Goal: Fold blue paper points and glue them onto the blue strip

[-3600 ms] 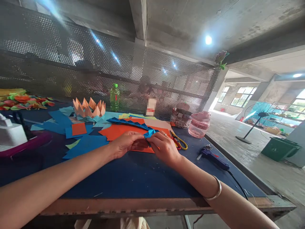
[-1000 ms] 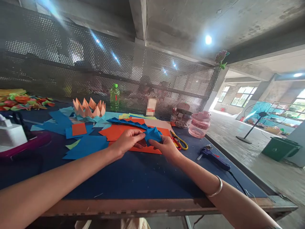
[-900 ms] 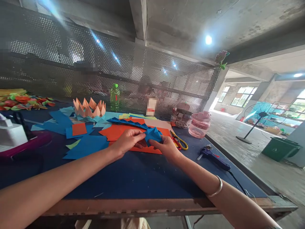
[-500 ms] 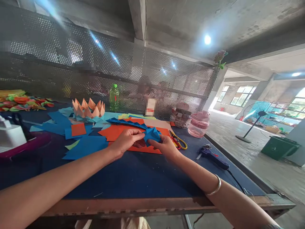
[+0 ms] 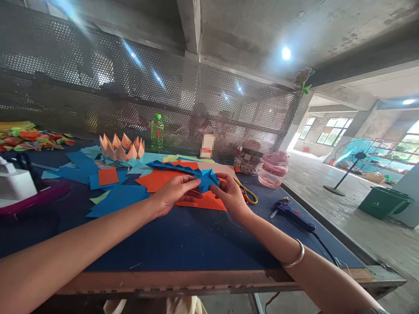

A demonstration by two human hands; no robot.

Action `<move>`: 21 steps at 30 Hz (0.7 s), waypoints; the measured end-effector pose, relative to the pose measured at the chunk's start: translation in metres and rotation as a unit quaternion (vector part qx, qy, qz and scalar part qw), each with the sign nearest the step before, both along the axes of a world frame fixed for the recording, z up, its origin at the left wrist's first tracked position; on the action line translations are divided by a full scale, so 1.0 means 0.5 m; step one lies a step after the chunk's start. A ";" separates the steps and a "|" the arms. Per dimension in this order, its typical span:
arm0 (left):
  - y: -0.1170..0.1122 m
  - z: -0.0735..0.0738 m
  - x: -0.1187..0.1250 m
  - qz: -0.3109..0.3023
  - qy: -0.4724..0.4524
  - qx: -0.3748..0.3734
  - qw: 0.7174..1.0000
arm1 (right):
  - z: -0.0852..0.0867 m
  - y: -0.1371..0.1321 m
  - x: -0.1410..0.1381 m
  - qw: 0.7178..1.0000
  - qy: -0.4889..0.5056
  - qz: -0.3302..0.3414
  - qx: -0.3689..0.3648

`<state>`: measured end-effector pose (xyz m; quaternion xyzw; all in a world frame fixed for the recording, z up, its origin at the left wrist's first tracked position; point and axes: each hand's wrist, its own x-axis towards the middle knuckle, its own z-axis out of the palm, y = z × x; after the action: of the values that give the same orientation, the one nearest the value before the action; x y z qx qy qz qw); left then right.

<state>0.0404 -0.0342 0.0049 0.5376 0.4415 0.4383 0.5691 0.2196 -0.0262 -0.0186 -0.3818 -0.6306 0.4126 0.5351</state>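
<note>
Blue folded paper piece (image 5: 207, 179) sits pinched between the left hand (image 5: 173, 193) and right hand (image 5: 231, 194), both clamped on it just above the orange sheet (image 5: 209, 201) on the bench (image 5: 183, 244). Yellow-handled scissors (image 5: 247, 195) lie just beside the right hand.

No legible lettering on the blue folded paper (image 5: 207, 179), green bottle (image 5: 157, 132), pink jar (image 5: 273, 170) or glue gun (image 5: 293, 214).

Blue folded paper (image 5: 207, 179): btm hid by my left hand (image 5: 173, 194) & right hand (image 5: 231, 196).
Scissors (image 5: 248, 196): just right of paper, blades behind right hand.
</note>
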 end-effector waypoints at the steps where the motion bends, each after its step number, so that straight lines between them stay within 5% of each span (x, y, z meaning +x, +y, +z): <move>1: -0.002 0.001 0.001 -0.006 -0.006 -0.019 1.000 | 0.001 -0.001 -0.001 1.000 0.000 -0.008 0.007; 7: -0.002 -0.005 0.000 -0.086 -0.009 -0.040 0.995 | -0.006 -0.001 -0.002 0.999 -0.027 -0.016 0.035; 12: 0.004 -0.012 -0.006 -0.050 0.015 -0.028 0.998 | -0.007 -0.006 -0.001 0.990 -0.088 -0.053 0.098; 17: 0.009 -0.017 -0.008 -0.045 0.019 -0.016 0.999 | 0.008 -0.019 0.004 0.936 -0.195 -0.132 0.260; 21: 0.008 -0.019 -0.006 -0.047 0.035 0.003 0.998 | 0.011 -0.023 0.005 0.912 -0.251 -0.132 0.296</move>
<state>0.0375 -0.0301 -0.0046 0.5741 0.4344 0.3935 0.5717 0.2219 -0.0376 -0.0132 -0.3765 -0.7815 0.0234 0.4969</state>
